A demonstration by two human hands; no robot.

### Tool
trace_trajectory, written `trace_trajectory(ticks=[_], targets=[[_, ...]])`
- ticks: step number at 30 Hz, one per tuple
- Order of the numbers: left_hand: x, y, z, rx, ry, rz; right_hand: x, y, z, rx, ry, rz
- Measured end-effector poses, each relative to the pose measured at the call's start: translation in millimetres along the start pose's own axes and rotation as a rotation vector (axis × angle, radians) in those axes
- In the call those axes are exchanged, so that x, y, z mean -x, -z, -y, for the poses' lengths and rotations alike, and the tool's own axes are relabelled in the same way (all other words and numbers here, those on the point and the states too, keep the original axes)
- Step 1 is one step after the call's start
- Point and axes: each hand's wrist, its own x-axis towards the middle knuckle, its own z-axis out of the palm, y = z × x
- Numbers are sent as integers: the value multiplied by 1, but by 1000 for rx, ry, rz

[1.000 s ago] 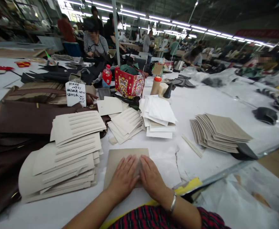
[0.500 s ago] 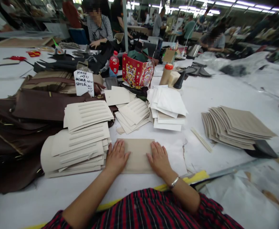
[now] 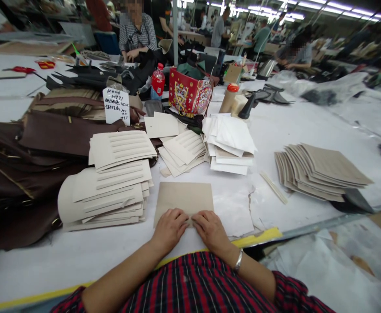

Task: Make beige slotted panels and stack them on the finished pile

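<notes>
A tan rectangular card piece [image 3: 183,198] lies flat on the white table [image 3: 275,126] right in front of me. My left hand [image 3: 170,228] and my right hand [image 3: 210,228] rest side by side on its near edge, fingertips meeting at the middle, fingers curled and pressing down on the piece. A silver bracelet [image 3: 239,261] circles my right wrist. To the left stands a pile of cream slotted pieces [image 3: 112,182].
Fanned tan squares [image 3: 323,171] lie at the right, white paper stacks [image 3: 231,143] and cream pieces [image 3: 182,152] behind the card. Brown leather panels [image 3: 47,143] cover the left. A red patterned bag [image 3: 190,95], red bottle [image 3: 158,81] and handwritten label [image 3: 116,105] stand farther back. Other people work beyond.
My hands were spread apart near the card's left and right sides half a second ago; they have slid together to the middle of its near edge.
</notes>
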Motion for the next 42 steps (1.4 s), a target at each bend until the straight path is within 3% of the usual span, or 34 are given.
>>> trace_trajectory(ticks=[6, 9, 13, 16, 20, 26, 31, 35, 39, 42], targets=[[9, 18, 12, -172, 136, 8, 9, 13, -15, 59, -35, -33], [-1, 19, 10, -160, 54, -6, -1, 13, -17, 57, -4, -47], [-17, 6, 7, -68, -81, -24, -13, 2, -18, 28, 67, -43], [-14, 2, 15, -65, -46, -38, -11, 2, -22, 37, 23, -27], [-4, 17, 29, -76, 37, -3, -10, 14, -25, 98, -32, -25], [-28, 14, 20, -119, -121, 8, -32, 9, -15, 122, 58, -59], [-38, 13, 21, -183, 18, -5, -38, 4, -20, 129, -3, -64], [-41, 18, 27, -324, 169, -101, -46, 6, -26, 133, -85, -77], [-55, 8, 20, -299, -22, -111, -60, -2, -23, 125, -1, -102], [-58, 5, 20, -274, -7, -90, -64, -5, -25, 122, 2, -97]])
